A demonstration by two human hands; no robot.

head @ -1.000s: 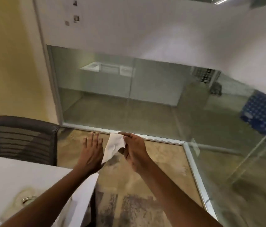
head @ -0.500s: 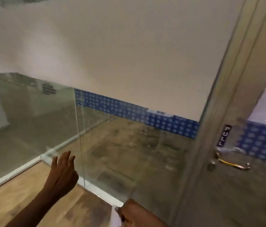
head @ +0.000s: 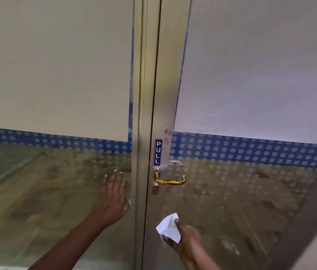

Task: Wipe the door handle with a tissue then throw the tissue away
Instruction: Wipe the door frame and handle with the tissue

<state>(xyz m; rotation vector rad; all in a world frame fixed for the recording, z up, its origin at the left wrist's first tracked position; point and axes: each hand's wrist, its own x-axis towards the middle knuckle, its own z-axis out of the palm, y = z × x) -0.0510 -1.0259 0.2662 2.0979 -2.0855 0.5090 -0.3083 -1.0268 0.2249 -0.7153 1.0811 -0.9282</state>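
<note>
White tissue [head: 169, 227], earlier low, now nears door handle [head: 170, 180].

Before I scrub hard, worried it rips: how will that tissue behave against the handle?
The tissue looks thin, creased and floppy in the right hand, so it probably bunches. Likely tears if dragged around the brass handle.
</note>
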